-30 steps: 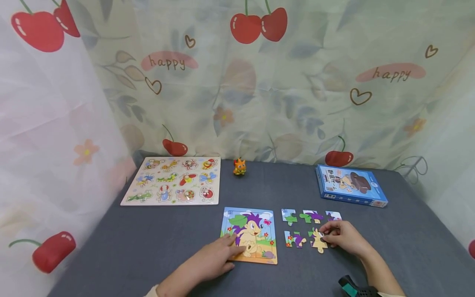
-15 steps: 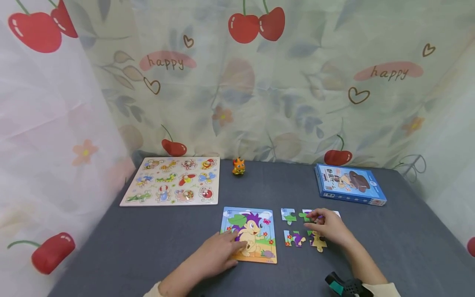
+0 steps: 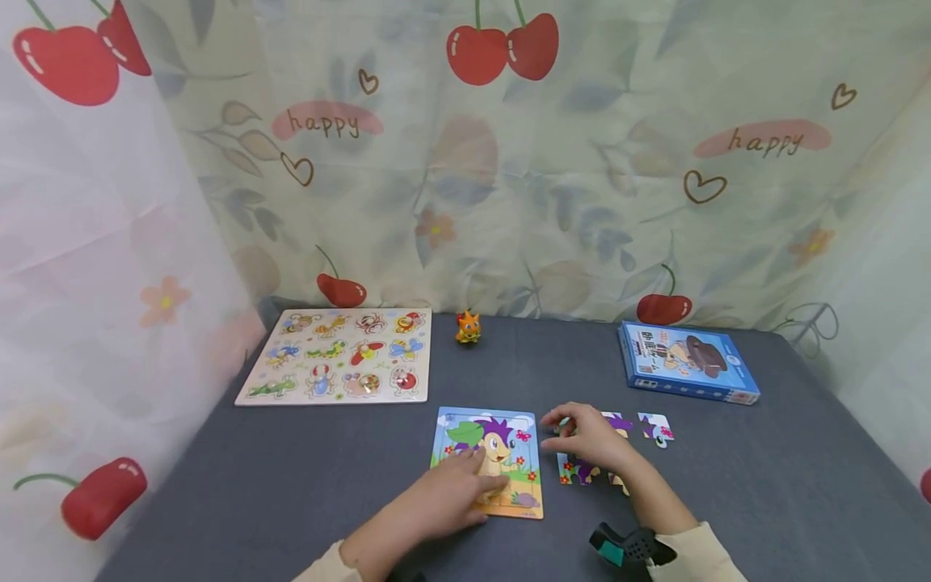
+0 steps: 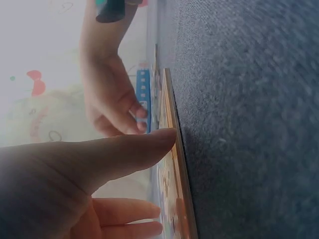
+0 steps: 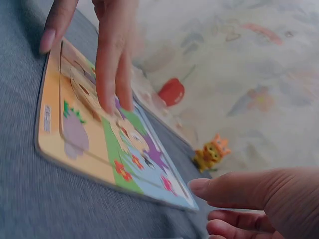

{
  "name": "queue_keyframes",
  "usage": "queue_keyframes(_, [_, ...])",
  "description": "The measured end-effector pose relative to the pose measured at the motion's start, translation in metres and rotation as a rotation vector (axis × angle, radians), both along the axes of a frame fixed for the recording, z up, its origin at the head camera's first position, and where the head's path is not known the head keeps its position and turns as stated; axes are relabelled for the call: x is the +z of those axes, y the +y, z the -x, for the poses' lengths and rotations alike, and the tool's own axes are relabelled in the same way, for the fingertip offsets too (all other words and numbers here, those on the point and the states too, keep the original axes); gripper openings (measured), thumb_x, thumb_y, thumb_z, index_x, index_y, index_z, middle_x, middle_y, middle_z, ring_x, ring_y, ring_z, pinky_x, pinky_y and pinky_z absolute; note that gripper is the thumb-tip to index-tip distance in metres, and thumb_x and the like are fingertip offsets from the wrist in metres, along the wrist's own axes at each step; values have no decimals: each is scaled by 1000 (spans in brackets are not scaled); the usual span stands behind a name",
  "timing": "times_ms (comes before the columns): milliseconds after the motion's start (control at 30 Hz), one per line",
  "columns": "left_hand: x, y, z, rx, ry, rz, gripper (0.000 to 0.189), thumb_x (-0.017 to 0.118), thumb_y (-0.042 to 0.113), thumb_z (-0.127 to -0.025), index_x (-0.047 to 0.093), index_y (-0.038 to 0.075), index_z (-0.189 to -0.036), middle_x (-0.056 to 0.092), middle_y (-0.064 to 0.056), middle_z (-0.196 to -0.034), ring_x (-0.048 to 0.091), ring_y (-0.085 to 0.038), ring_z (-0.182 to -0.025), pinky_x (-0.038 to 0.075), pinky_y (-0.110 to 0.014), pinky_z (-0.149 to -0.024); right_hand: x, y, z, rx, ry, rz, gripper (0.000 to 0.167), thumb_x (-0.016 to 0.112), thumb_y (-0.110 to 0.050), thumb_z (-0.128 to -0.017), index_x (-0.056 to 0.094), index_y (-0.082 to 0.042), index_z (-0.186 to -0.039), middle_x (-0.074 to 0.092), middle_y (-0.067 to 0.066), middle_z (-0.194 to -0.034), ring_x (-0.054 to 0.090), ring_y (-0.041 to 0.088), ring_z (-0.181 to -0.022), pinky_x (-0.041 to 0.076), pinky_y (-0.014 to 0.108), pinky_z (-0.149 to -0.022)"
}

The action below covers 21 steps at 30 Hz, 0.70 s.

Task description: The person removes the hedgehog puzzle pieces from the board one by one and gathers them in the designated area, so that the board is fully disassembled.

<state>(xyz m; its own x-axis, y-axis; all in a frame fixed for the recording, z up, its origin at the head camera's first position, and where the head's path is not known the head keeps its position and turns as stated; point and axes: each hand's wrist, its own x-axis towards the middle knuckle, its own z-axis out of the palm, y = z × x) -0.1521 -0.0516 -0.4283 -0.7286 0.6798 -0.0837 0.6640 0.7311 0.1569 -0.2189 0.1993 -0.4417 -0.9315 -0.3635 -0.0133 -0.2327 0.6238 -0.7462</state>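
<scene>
A square hedgehog jigsaw puzzle lies in its tray before me. My left hand reaches over its lower left part, fingers fairly straight at the printed surface in the right wrist view, the thumb at the tray's edge in the left wrist view. Just off the puzzle's right edge hovers my right hand, fingers loosely bent, thumb apart, nothing visible between them. Beneath and beyond it lie loose jigsaw pieces: a corner piece in plain sight, a flower piece and others partly hidden by the hand.
At the back left lies an insect peg board. A small orange toy figure stands behind the puzzle. A blue game box rests at the back right, and a patterned curtain closes off the table's far edge.
My right hand has moved left, from the lower right jigsaw piece across the others to beside the puzzle. My left hand has shifted slightly right and farther over the puzzle.
</scene>
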Motion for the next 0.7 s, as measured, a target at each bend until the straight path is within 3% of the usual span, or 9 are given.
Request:
queue_keyframes(200, [2, 7, 2, 15, -31, 15, 47, 71, 33, -81, 58, 31, -126, 47, -19, -139, 44, -30, -131, 39, -39, -106, -1, -17, 5, 78, -12, 2, 26, 74, -16, -79, 68, -1, -101, 64, 6, -84, 52, 11, -65, 44, 21, -56])
queue_keyframes(400, [4, 15, 2, 15, -78, 47, 45, 69, 33, -83, 58, 32, -127, 50, -16, -137, 44, -31, -131, 42, -37, -103, -2, -29, 6, 125, -35, -15, 26, 76, -16, -76, 69, -3, -97, 61, 2, -78, 47, 9, -59, 41, 20, -49])
queue_keyframes(700, [2, 15, 0, 49, -123, 63, 48, 68, 36, -83, 55, 34, -129, 46, -15, -141, 41, -30, -133, 44, -37, -101, -10, -38, 4, 116, -26, -2, 25, 77, -16, -75, 68, -3, -95, 58, 4, -78, 44, 10, -59, 38, 20, -52])
